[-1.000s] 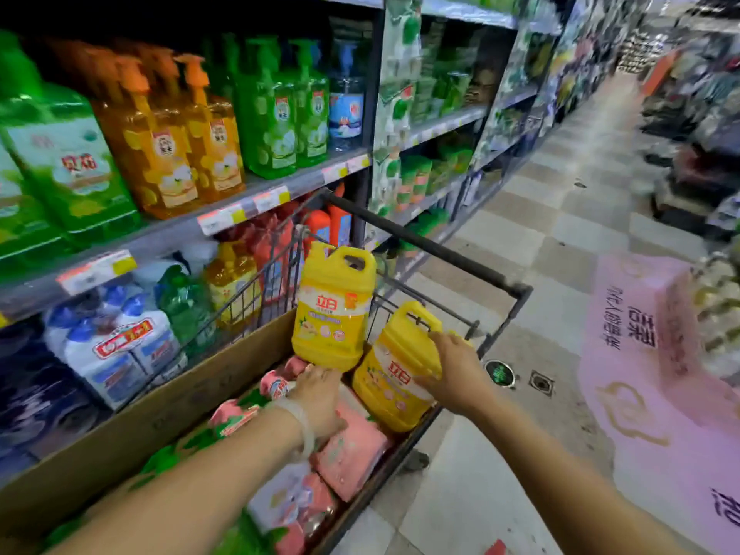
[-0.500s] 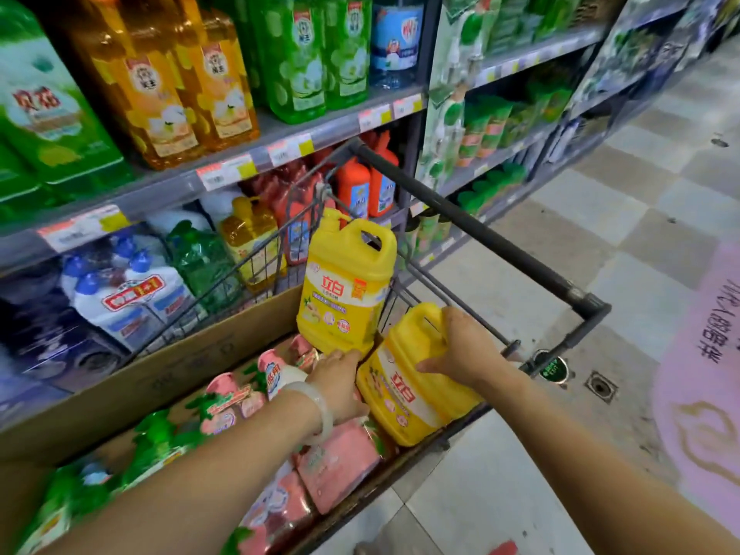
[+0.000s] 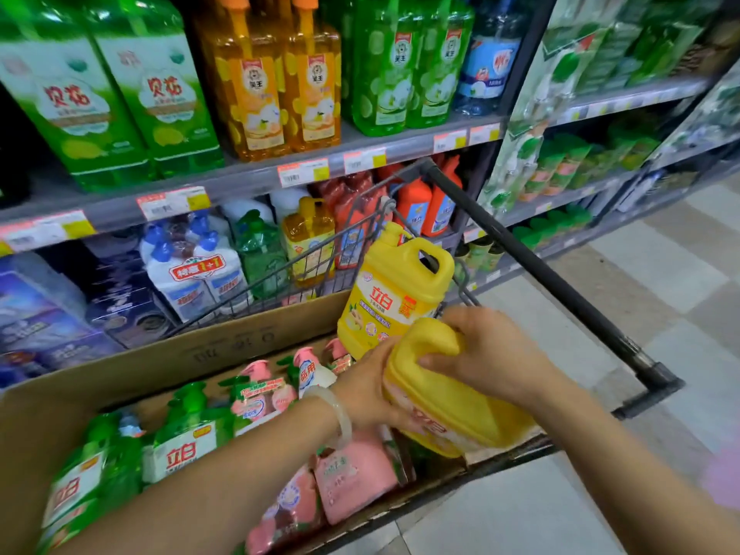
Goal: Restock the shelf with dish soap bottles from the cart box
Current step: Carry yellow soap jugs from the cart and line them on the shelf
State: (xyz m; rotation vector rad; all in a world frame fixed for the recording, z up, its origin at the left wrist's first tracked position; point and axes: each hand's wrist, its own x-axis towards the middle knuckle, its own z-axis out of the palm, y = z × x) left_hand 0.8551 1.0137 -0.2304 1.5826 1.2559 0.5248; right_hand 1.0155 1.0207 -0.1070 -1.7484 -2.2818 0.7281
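Note:
A yellow dish soap jug [image 3: 460, 410] lies tilted at the near right corner of the cardboard box [image 3: 224, 346] in the cart. My right hand [image 3: 488, 354] grips its handle from above. My left hand [image 3: 372, 390] holds its left side near the label. A second yellow jug [image 3: 396, 290] stands upright just behind it. The box also holds green pump bottles [image 3: 180, 438] and pink refill pouches [image 3: 352, 474]. The shelf [image 3: 248, 174] at left carries green and orange soap bottles.
The cart's black handle bar [image 3: 540, 266] runs diagonally to the right of the jugs. Its wire side [image 3: 304, 258] stands against the lower shelf, which holds white, green, orange and red bottles. Checkered aisle floor [image 3: 660, 298] stretches to the right.
Both hands have closed on the tilted jug and raised it a little. My left hand moved from the pouches to the jug's side. The view has come closer.

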